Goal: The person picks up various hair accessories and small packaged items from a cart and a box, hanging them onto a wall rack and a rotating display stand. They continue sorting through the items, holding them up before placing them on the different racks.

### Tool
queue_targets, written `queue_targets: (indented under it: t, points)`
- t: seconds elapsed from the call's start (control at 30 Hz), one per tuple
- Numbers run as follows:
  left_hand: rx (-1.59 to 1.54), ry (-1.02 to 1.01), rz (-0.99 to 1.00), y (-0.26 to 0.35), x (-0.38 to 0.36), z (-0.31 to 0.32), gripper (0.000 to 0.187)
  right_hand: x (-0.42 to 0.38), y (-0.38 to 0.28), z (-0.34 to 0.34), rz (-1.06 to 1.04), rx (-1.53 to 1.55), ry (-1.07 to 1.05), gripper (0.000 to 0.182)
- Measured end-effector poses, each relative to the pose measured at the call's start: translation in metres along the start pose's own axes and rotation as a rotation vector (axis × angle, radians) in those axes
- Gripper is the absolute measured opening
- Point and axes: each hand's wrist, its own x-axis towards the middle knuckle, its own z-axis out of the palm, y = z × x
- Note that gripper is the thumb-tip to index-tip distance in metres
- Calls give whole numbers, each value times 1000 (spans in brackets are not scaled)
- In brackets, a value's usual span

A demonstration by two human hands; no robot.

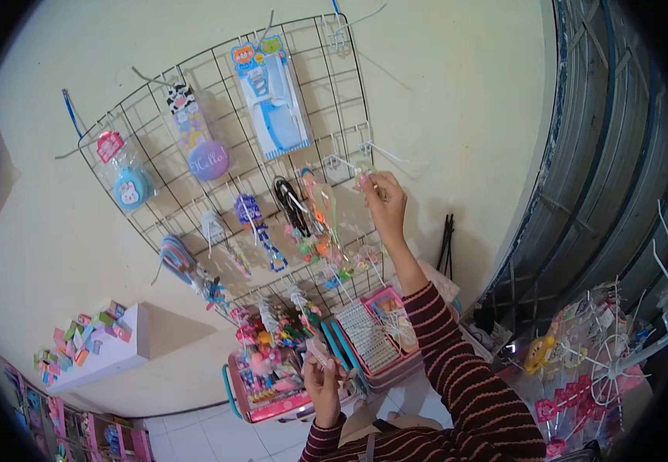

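My right hand (384,202) is raised at the right side of the wire grid rack (299,77), its fingers pinched on a small pale item (364,171) near the tip of a white hook. Low in front of me, my left hand (324,385) holds a small pinkish item (319,353), whose details are too small to make out. Beside my right hand, looped hair bands (322,204) and a black bundle (291,204) hang from hooks. Higher on the rack are a blue packaged set (276,100), a purple round item (209,160) and a light blue round case (131,187).
Below the rack stand a pink box (272,410) of colourful goods and another pink container (403,368). A white wall shelf (130,346) holds small boxes at the left. To the right are a metal folding gate (603,154) and a display of wrapped items (580,369).
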Motion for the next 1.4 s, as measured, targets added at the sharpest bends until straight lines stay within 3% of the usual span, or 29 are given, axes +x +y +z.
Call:
queue_targets:
  t: [0.37, 0.5, 0.57, 0.63, 0.7, 0.77, 0.83, 0.9, 1.03, 1.1, 1.13, 1.2, 1.33, 1.4]
  points:
    - [1, -35, 13, 9, 63, -9, 8, 34, 96, 65, 80, 10, -1, 23]
    - [5, -92, -42, 14, 76, -7, 9, 20, 100, 52, 45, -222, -53, 22]
    - [14, -81, -69, 13, 83, -3, 9, 7, 91, 40, -325, -382, 11, 20]
    - [-54, -202, -24, 5, 91, -4, 15, -13, 75, 21, -195, -364, -50, 19]
    - [-81, -225, -64, 9, 94, 6, 18, -45, 58, 0, -62, -76, 32, 23]
    - [-116, -270, -93, 8, 96, 15, 22, -87, 23, -27, 138, -86, -213, 27]
    - [-88, -356, -102, 3, 97, 26, 30, -114, -5, -45, 120, -154, -585, 27]
    - [-66, -398, -128, -4, 97, 34, 33, -128, -18, -56, 125, -160, -735, 28]
    - [-121, -501, -192, -16, 95, 49, 30, -143, -12, -80, 225, -116, -635, 29]
    - [-154, -619, -247, -23, 95, 48, 34, -139, -25, -86, 429, -94, -661, 28]
    - [-159, -630, -254, -20, 94, 51, 34, -140, -31, -87, 430, -104, -651, 28]
    - [-180, -635, -275, -12, 93, 57, 40, -141, -41, -87, 682, 6, -573, 28]
    - [-99, -627, -126, -10, 94, 55, 46, -125, -44, -68, 500, 15, -371, 29]
    - [-193, -580, -207, -10, 98, 47, 46, -98, -47, -59, 564, 341, -203, 31]
